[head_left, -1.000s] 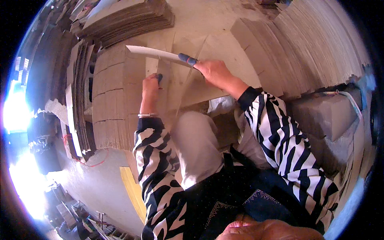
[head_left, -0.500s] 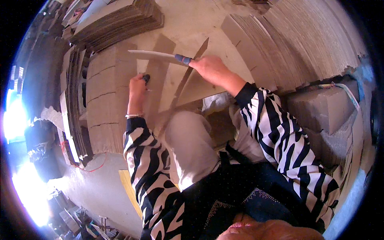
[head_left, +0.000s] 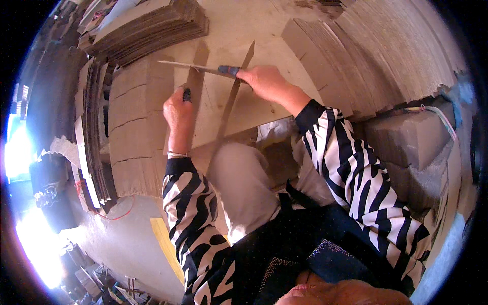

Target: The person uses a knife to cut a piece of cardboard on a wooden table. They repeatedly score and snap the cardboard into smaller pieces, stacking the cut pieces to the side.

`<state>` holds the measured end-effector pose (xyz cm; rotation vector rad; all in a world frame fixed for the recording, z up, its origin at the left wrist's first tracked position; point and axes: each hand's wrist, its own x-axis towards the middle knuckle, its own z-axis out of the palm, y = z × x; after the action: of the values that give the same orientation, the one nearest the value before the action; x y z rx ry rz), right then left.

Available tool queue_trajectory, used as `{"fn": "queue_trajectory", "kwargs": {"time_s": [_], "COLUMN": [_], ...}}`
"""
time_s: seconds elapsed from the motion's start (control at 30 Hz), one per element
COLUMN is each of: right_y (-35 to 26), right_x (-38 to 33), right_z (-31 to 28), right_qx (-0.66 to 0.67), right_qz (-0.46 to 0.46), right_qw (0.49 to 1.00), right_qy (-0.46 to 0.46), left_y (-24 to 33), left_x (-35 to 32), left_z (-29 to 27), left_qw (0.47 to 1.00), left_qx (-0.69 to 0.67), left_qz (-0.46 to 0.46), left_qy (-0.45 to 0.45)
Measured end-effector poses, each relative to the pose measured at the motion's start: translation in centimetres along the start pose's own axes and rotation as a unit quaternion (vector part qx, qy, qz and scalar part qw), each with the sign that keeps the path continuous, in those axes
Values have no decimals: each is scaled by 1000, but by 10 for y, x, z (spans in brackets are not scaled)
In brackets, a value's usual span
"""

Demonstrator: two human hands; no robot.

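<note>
My left hand [head_left: 177,105], a dark cover on a fingertip, is closed at the edge of a brown cardboard strip [head_left: 197,66] that runs away from me. My right hand [head_left: 264,82] pinches the right end of a thin cardboard strip [head_left: 175,64], seen nearly edge-on, between fingers with dark blue covers. This thin strip reaches left across the far part of the first one; whether they are slotted together I cannot tell. A dark brown strip [head_left: 236,91] slants beneath my right hand over the pale wooden board [head_left: 277,48].
To the left stands a slotted cardboard stack [head_left: 129,117]. Another stack [head_left: 147,30] lies far left, and large stacks [head_left: 345,66] line the right side. Cardboard blocks [head_left: 412,140] sit beside my right arm. A yellow strip [head_left: 166,244] lies on the floor near my left elbow.
My right hand has shifted slightly left with its strip, which now looks straight instead of bowed. The strip by my left hand has turned and looks narrower. My left hand has moved slightly.
</note>
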<state>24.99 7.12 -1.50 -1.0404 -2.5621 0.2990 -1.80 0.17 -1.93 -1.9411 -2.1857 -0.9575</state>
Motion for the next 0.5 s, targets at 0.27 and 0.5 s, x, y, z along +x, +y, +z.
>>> {"fn": "queue_trajectory", "kwargs": {"time_s": [0.27,0.5], "right_y": [7,46], "right_x": [1,3], "right_z": [-8,-4], "right_qx": [-15,0], "right_qz": [31,172], "right_qw": [998,984], "right_qy": [-56,-49], "left_y": [26,68], "left_x": [-1,-21], "left_z": [3,-77], "left_qw": [989,995], "left_qx": [118,99], "left_qz": [-25,28], "left_qy": [-91,12]}}
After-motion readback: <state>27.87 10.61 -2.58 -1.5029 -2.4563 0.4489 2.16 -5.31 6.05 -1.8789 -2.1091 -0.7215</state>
